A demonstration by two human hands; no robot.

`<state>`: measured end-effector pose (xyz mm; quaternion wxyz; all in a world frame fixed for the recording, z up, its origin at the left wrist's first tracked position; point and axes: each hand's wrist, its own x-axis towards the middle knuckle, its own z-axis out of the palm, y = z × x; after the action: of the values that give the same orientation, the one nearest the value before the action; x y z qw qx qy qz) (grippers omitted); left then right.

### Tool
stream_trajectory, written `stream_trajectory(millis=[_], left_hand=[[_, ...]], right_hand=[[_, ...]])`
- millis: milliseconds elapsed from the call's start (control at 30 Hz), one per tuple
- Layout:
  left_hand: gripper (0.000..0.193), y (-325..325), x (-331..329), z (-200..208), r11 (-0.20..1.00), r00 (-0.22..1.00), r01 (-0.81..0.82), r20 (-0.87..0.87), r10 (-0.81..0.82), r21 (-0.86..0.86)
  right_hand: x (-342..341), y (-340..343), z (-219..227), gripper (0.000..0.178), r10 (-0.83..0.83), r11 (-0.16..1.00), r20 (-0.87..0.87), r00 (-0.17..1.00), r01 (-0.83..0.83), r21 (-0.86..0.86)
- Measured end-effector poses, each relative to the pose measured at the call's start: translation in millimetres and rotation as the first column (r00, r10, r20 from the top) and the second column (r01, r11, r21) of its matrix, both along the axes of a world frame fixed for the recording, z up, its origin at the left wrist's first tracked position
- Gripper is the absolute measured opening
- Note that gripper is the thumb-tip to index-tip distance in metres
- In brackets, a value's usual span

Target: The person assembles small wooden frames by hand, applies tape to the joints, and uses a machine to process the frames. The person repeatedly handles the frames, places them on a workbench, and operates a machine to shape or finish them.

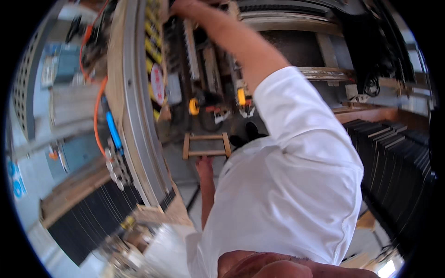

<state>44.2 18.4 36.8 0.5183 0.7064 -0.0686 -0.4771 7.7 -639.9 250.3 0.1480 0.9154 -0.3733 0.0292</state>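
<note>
A small rectangular wooden frame (206, 152), made of light slats with an open middle, hangs over the grey floor. My left hand (204, 164) is closed on its near rail. My right arm stretches far forward and to the left, across a machine with metal rails. At the upper edge, my right hand (181, 6) is beside the end of the yellow-and-black striped panel (153, 34). Its fingers are blurred and partly hidden, so what it touches cannot be made out. Below that arm are clamp-like parts with yellow knobs (194, 106).
A long metal rail (139, 102) on a wooden beam runs along my left, with an orange hose (96, 111) and a blue tube (112, 127) beside it. Stacks of dark panels stand at the lower left (92, 217) and the right (394, 171). Dark cloth (366, 41) hangs at the upper right.
</note>
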Motion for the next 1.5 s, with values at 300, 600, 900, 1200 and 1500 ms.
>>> stream_trajectory(millis=[300,600,900,1200,1500], left_hand=[[0.033,18,-42,8,0.929,0.904,-0.362,-0.215,0.369,0.074],[0.035,36,-55,2,0.873,0.842,-0.485,-0.243,0.482,0.048],[0.036,26,-55,18,0.837,0.811,-0.548,-0.249,0.529,-0.008],[0.036,31,-47,21,0.825,0.811,-0.564,-0.218,0.543,-0.044],[0.031,68,-71,73,0.787,0.787,-0.612,0.033,0.616,-0.077]], right_hand=[[-23,11,27,0.023,0.016,1.0,-0.298,0.954,-0.012,0.015],[-18,29,44,0.025,0.003,0.999,-0.39,0.921,0.016,0.045],[-10,-10,3,0.024,0.032,0.999,-0.127,0.991,-0.026,0.044],[-22,4,21,0.025,0.018,0.999,-0.2,0.98,-0.008,0.049],[0,-1,6,0.023,0.078,0.997,-0.228,0.971,-0.079,0.004]])
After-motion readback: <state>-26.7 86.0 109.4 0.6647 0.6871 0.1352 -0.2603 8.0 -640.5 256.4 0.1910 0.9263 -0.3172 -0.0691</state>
